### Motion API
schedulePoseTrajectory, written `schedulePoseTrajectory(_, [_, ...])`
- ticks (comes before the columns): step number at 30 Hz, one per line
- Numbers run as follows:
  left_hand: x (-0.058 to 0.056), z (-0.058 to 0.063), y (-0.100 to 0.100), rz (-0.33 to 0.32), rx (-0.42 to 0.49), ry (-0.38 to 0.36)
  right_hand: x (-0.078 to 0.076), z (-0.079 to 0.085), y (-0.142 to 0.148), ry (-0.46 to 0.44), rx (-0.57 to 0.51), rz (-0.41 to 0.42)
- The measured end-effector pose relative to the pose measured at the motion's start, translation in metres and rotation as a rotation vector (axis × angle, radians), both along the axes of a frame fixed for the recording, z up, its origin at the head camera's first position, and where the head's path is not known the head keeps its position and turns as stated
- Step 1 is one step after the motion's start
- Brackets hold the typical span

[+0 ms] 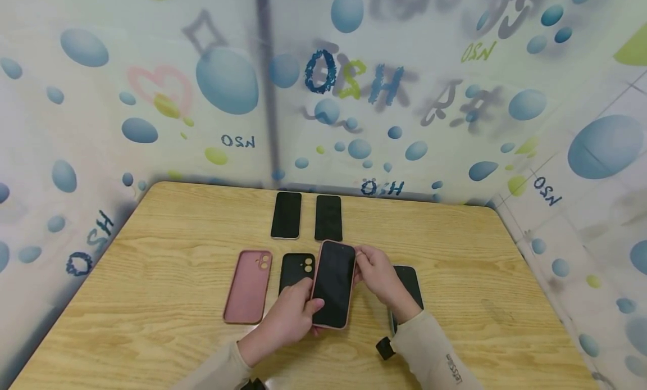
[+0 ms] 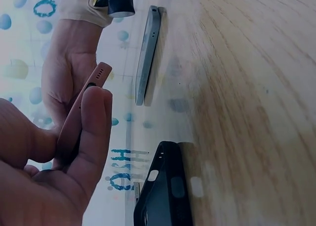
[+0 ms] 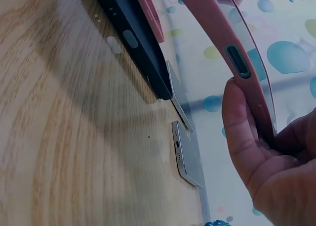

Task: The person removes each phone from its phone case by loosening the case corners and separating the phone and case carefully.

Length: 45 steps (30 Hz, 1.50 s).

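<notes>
A phone with a dark screen point(image 1: 333, 283) sits in a pink phone case point(image 3: 217, 33), tilted up over the table between both hands. My left hand point(image 1: 293, 314) grips the lower left side, thumb over the front edge and fingers behind. At the upper right edge, my right hand point(image 1: 378, 275) pinches the cased phone between thumb and fingers. The right wrist view shows the case's side with an oblong cutout close to a fingertip. Just left of the held phone lies a black phone case point(image 1: 293, 271), partly hidden by the left hand.
Farther left lies another pink case point(image 1: 249, 291), open side up. Two phones, one at left point(image 1: 286, 216) and one at right point(image 1: 328, 217), lie near the back edge of the wooden table point(image 1: 167, 255). Another phone point(image 1: 408, 280) lies partly under the right forearm. A printed curtain point(image 1: 323, 137) hangs behind.
</notes>
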<state>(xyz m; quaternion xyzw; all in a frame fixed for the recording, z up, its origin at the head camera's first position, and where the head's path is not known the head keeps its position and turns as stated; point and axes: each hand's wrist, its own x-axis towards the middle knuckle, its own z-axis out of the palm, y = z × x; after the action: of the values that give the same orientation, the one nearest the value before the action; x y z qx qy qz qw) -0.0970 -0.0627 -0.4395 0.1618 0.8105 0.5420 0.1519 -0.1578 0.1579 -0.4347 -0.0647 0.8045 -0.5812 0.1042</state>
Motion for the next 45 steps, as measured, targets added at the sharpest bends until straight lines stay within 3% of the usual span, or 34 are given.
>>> schedulePoseTrajectory(8, [-0.002, 0.001, 0.001, 0.004, 0.003, 0.042, -0.004, -0.001, 0.004, -0.09, -0.165, 0.027])
schedulePoseTrajectory(15, [-0.004, 0.002, 0.0, 0.019, 0.054, -0.018, -0.006, -0.003, 0.005, -0.098, -0.214, 0.045])
schedulePoseTrajectory(25, [-0.008, 0.001, -0.003, 0.052, 0.075, -0.078, -0.002, -0.003, 0.001, -0.12, -0.186, -0.003])
schedulePoseTrajectory(36, [-0.012, -0.001, -0.002, 0.101, 0.152, -0.093, 0.009, -0.007, 0.0, -0.102, -0.141, 0.156])
schedulePoseTrajectory(45, [-0.017, 0.0, -0.002, 0.147, 0.14, -0.054, 0.017, -0.007, -0.001, -0.094, -0.103, 0.228])
